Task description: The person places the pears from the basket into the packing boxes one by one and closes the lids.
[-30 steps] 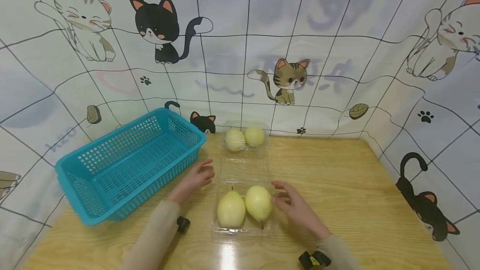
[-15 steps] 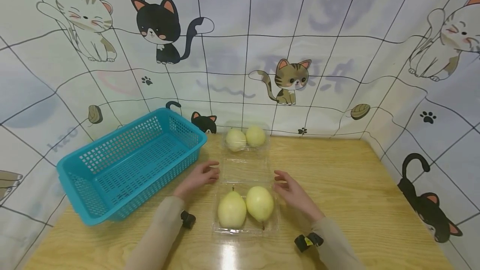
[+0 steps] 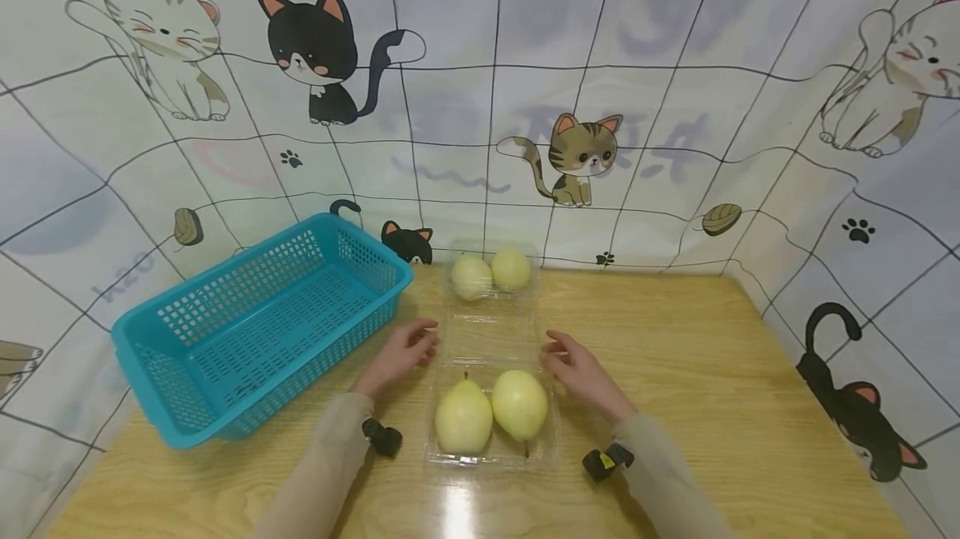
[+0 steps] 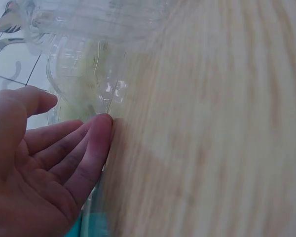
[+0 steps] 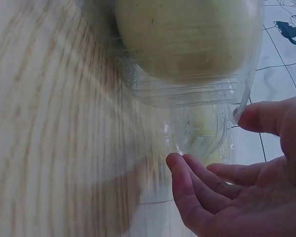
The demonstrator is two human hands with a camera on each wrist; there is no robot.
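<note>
Two yellow-green pears, a left pear (image 3: 464, 418) and a right pear (image 3: 520, 406), sit side by side in a clear plastic box (image 3: 491, 462). Its flat clear part (image 3: 491, 335) extends behind them. My left hand (image 3: 397, 357) is beside that clear part on the left, fingers loosely bent and holding nothing. On the other side my right hand (image 3: 585, 372) is near the box's rear right corner. In the right wrist view its thumb (image 5: 261, 117) meets or nearly meets the plastic rim, with the other fingers apart from it. Both palms face inward.
A blue perforated basket (image 3: 367, 318) stands at the left, with nothing in it. At the back, against the cat-patterned cloth (image 3: 450, 97), two more pears (image 3: 511, 270) lie under or in clear plastic. The wooden table (image 3: 675, 372) extends to the right.
My right hand has moved forward along the box's right side, away from the right pear. My left hand has shifted slightly right, closer to the clear plastic. The pears and basket stay put.
</note>
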